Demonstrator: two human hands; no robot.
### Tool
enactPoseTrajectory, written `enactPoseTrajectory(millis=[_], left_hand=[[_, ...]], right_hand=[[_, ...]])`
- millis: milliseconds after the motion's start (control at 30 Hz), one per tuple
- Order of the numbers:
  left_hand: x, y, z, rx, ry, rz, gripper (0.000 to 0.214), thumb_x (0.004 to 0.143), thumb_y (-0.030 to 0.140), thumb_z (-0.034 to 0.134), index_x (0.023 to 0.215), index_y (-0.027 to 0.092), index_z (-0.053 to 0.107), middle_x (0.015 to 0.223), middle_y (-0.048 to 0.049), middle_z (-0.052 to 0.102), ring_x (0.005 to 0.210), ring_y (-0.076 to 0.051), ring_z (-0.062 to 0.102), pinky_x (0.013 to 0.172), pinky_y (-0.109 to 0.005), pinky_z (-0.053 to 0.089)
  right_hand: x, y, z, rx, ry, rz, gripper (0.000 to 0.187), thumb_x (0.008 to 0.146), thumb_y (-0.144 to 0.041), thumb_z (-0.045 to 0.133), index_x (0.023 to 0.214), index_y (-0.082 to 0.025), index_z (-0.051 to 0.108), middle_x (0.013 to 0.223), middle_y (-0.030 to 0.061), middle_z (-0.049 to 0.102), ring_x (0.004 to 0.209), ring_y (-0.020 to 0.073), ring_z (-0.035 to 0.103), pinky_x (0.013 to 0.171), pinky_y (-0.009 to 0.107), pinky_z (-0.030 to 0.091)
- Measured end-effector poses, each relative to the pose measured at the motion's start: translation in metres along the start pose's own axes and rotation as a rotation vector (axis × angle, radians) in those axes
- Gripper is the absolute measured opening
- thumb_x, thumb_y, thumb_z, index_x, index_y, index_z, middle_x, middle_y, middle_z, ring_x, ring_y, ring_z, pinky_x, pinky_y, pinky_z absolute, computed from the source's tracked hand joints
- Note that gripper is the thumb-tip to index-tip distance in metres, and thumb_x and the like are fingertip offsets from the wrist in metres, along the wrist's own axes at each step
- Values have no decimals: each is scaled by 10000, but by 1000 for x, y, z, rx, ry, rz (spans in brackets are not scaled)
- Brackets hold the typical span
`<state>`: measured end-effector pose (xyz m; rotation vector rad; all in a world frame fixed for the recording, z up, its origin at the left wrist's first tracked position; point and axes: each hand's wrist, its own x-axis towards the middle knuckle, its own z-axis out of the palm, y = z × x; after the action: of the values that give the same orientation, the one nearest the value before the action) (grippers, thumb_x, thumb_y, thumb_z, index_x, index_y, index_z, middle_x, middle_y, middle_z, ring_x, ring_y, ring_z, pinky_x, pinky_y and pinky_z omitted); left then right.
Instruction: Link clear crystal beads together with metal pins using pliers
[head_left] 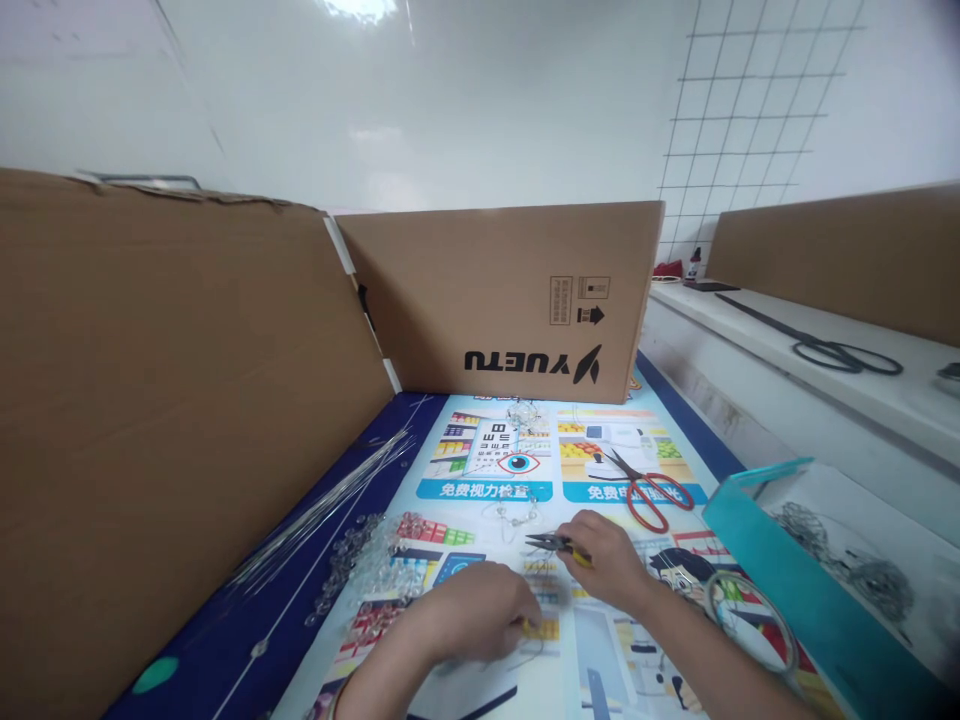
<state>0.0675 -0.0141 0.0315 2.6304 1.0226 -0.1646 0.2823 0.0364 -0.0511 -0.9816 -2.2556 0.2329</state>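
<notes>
Right hand [611, 565] is seen at lower centre of the frame, closed around the yellow grip of the pliers [553, 543]; the pliers' tips are pointed left, jaws together, just above the printed mat [615, 440]. Left hand [476, 612] is placed just below and left of the pliers, knuckles up, fingers curled tight onto the mat; whatever is pinched is too small to tell. A heap of clear beads [367, 572] is spread just left of the left hand. A bundle of thin wires [330, 497] is laid diagonally at centre left. Red scissors [646, 492] are found right of centre, above the right hand. A tape roll [750, 620] and teal box [780, 570] are seen at lower right. Cardboard walls [187, 400] are stood around the mat.
</notes>
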Motion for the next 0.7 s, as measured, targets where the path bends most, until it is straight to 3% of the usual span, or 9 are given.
enactPoseTrajectory(millis=[200, 433, 533, 700], left_hand=[[2, -6, -11, -305, 170, 33, 278, 697, 84, 463, 825, 225, 667, 833, 21, 669, 765, -128, 583, 665, -186, 383], [9, -22, -5, -732, 387, -229, 118, 717, 136, 440, 745, 167, 551, 712, 20, 606, 666, -104, 557, 591, -190, 402], [15, -26, 3, -1046, 400, -259, 123, 739, 151, 407, 821, 164, 498, 673, 12, 614, 616, -108, 587, 551, -200, 424], [22, -34, 11, -1267, 506, -239, 319, 743, 199, 449, 1048, 134, 513, 653, 5, 624, 593, -109, 589, 578, -229, 444]], right_hand=[[1, 2, 0, 23, 65, 9, 206, 770, -219, 544, 973, -220, 581, 837, 48, 564, 785, 171, 538, 696, 290, 459], [1, 4, 0, 36, 71, 36, 222, 763, -190, 533, 979, -229, 568, 834, 45, 553, 758, 172, 536, 666, 292, 464], [0, 3, 0, 37, 81, 33, 215, 770, -193, 524, 978, -229, 563, 842, 46, 553, 766, 174, 541, 677, 299, 467], [0, 4, 1, 24, 98, 45, 221, 772, -190, 521, 988, -229, 553, 857, 53, 554, 778, 182, 549, 681, 307, 473]])
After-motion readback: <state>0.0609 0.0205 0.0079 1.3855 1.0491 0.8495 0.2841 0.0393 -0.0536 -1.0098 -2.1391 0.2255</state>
